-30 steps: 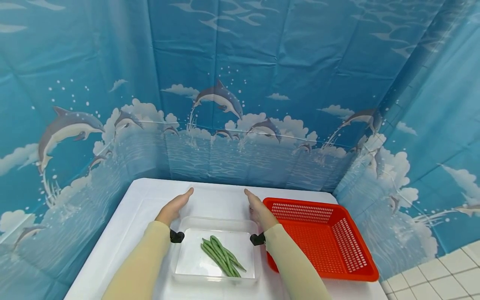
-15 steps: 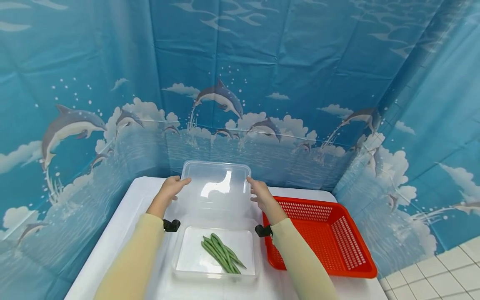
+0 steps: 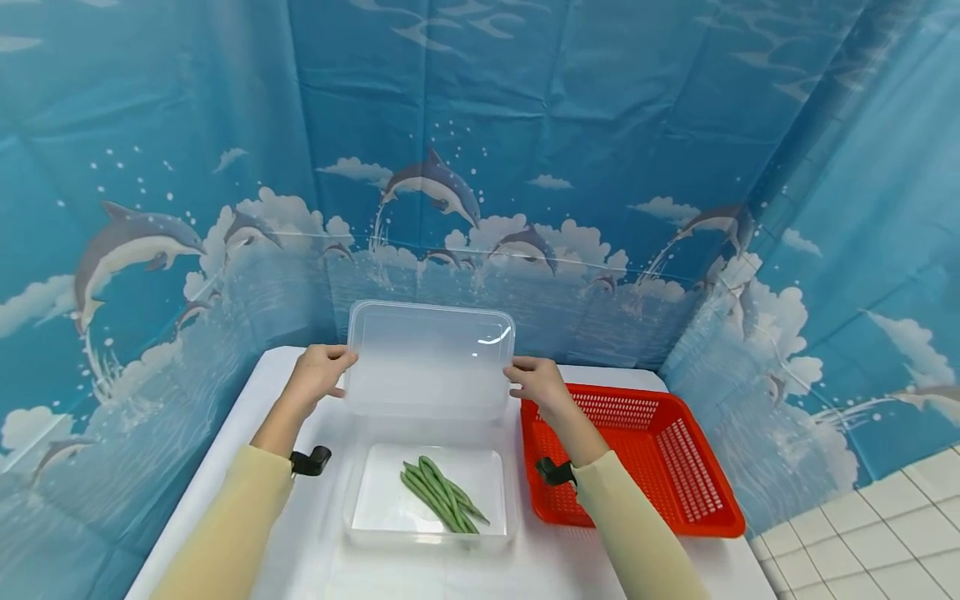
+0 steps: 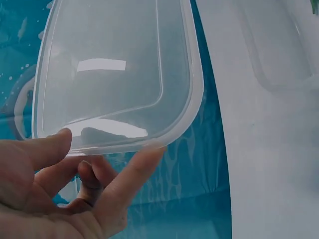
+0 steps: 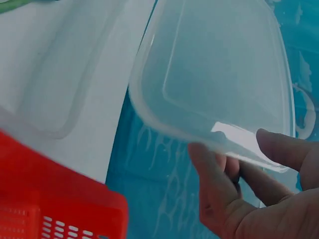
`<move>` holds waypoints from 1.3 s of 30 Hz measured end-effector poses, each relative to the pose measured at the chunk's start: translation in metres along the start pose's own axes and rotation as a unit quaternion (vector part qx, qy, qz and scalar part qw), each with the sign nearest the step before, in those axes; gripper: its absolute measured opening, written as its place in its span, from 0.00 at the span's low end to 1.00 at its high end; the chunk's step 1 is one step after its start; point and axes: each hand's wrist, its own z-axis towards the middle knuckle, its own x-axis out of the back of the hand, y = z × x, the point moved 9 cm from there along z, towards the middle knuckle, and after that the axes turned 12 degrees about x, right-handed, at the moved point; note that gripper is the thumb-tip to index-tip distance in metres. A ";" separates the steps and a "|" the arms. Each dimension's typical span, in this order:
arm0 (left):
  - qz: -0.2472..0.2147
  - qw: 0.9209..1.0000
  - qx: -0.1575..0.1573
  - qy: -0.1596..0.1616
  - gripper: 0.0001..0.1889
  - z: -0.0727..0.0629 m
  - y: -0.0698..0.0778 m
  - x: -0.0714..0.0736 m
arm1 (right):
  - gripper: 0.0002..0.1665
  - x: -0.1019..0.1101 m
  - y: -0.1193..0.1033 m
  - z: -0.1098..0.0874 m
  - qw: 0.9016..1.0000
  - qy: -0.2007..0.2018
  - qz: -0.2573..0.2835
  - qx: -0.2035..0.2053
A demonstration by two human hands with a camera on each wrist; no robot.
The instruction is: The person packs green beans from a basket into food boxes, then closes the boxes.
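Note:
A clear plastic lid [image 3: 427,358] is held up and tilted behind the container. My left hand [image 3: 318,372] grips its left edge, thumb on the near face and fingers behind, as the left wrist view shows. On the opposite edge, my right hand [image 3: 538,383] pinches the lid the same way. Below, the clear plastic container [image 3: 431,540] stands uncovered on the white table. Several green beans [image 3: 442,493] lie in a bunch on its floor, right of its middle.
To the right stands a red plastic basket [image 3: 637,467] with slotted walls, partly behind my right forearm. A blue dolphin-print curtain [image 3: 450,275] closes off the back and sides of the white table [image 3: 300,533]. White tiles [image 3: 870,525] show at lower right.
The hands were beyond the container, with the lid hard to make out. The lid then came up tilted between them, and now stands higher and nearer. The beans and basket stayed put.

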 end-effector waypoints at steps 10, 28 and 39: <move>0.006 1.000 -0.027 0.009 0.28 -0.051 -0.027 0.005 | 0.19 0.003 0.016 -0.051 1.000 -0.001 -0.010 0.004; 0.005 0.994 -0.099 0.035 0.38 -0.060 -0.040 -0.003 | 0.22 0.006 0.020 -0.062 0.998 0.011 -0.027 0.052; 0.247 0.903 -0.235 0.261 0.42 -0.108 -0.043 -0.041 | 0.46 -0.042 0.019 -0.124 0.922 0.047 -0.360 0.135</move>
